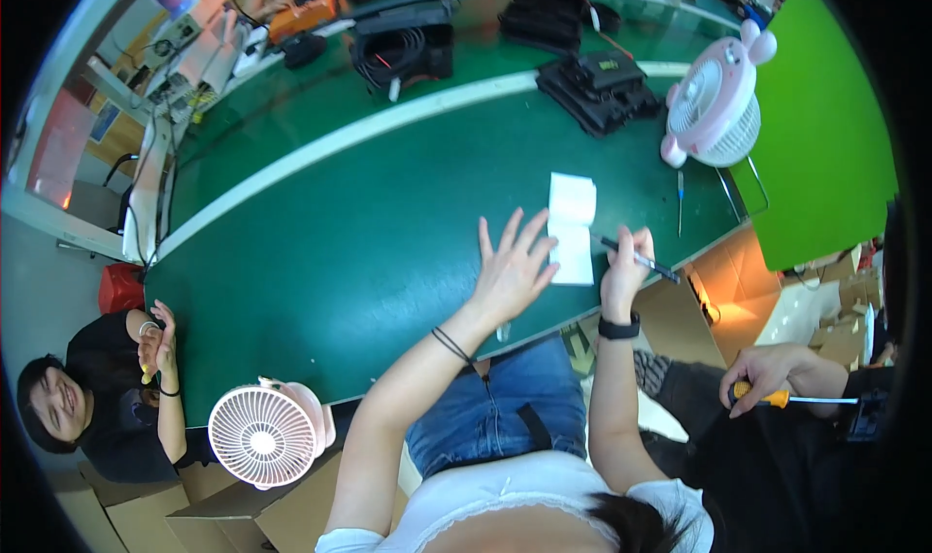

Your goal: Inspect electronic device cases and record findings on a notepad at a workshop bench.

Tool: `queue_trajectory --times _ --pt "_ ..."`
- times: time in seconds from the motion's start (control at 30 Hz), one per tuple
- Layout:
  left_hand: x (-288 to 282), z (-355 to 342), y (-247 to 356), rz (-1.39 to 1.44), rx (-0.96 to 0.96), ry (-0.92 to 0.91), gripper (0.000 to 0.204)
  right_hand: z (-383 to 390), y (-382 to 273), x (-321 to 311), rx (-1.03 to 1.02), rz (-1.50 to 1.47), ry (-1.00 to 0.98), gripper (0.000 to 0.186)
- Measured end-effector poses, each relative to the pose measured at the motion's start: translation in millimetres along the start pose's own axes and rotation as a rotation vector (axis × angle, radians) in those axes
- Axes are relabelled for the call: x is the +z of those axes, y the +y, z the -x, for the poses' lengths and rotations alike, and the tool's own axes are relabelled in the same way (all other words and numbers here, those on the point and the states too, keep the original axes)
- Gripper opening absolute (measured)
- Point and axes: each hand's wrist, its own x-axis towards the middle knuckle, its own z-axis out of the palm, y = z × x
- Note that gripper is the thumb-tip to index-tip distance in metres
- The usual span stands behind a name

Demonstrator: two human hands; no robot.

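Observation:
A small notebook [571, 201] lies open on the green table [388, 223], its white pages facing up and its fold running crosswise. My left hand [507, 273] rests palm down to its left with the fingers spread, fingertips at the page's edge. On the other side, my right hand [621, 281] grips a dark pen [664, 271] between thumb and fingers. One end of the pen points toward the lower page; whether it touches the paper I cannot tell.
A pink-and-white fan [714, 106] and a thin screwdriver [681, 203] are at the right. Black cases [597, 92] and coiled cable [393, 60] lie farther back. Another fan [262, 435] stands lower left, near a seated person [107, 398]. At right, another person's hand [772, 373] holds a yellow-handled screwdriver [762, 395].

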Motion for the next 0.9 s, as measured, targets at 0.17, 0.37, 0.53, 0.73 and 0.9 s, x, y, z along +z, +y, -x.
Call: queue_trajectory --times 0.17,0.37,0.53,0.73,0.9 --pt "1.1 4.4 9.0 0.086 0.117 0.142 0.018 1.3 0.1 -6.8 0.026 -0.069 0.037 0.034" --pt "-3.5 4.0 9.2 0.04 0.206 0.057 0.021 -1.4 -0.3 -5.1 0.03 -0.082 -0.006 0.032" --pt "6.4 6.0 8.1 -0.015 0.211 0.121 0.021 0.1 0.8 -4.6 0.034 -0.086 -0.022 0.026" --pt "8.4 5.4 9.9 -0.075 0.24 0.138 0.021 7.0 -7.7 -0.1 -0.019 0.18 -0.3 0.023" --pt "9.6 -1.2 10.9 -0.17 0.305 0.178 0.027 -1.1 -9.0 6.1 -0.029 0.239 -0.377 0.025"
